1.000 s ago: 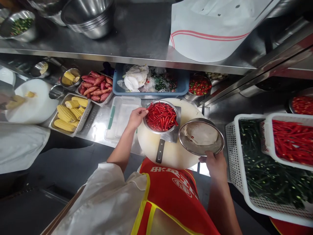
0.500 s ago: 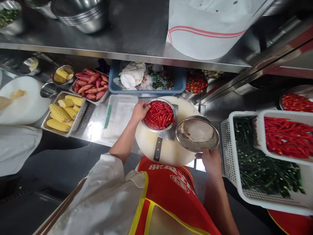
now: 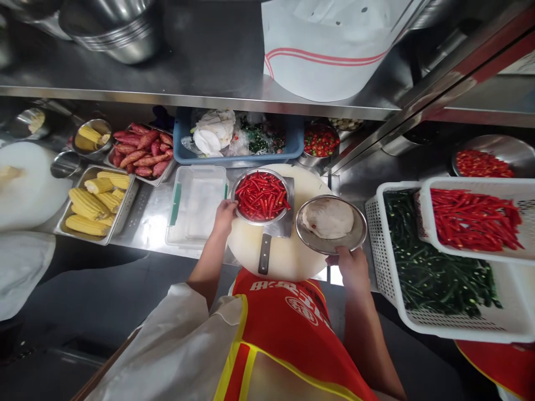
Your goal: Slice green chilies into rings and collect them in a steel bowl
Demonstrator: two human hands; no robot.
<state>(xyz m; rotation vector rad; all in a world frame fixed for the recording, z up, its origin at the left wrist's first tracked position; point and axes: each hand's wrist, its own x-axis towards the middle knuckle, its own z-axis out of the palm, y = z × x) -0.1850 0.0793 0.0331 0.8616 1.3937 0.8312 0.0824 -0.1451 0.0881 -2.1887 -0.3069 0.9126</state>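
My left hand (image 3: 225, 216) is closed on the left rim of a metal bowl (image 3: 267, 221) heaped with red chillies (image 3: 262, 195). That bowl rests over the blade of a cleaver (image 3: 264, 254), which lies on a round white chopping board (image 3: 244, 248). At the board's right side, my right hand (image 3: 351, 266) grips the near rim of a second metal bowl (image 3: 360, 236). Inside it sits a pale, flattish thing (image 3: 328, 218) whose kind I cannot make out, with a small red bit on it. Its fingers are partly hidden under the rim.
Left of the board are a clear plastic box (image 3: 196, 206), a tray of corn (image 3: 90, 206) and sweet potatoes (image 3: 144, 150). Behind is a blue tub (image 3: 240, 160) under a steel shelf (image 3: 200, 100). To the right, white baskets (image 3: 390, 267) hold green and red chillies.
My left hand has slid from the upper left of the chilli bowl's rim down to its left side. The right-hand bowl is tipped slightly differently. The whole view has shifted a little.
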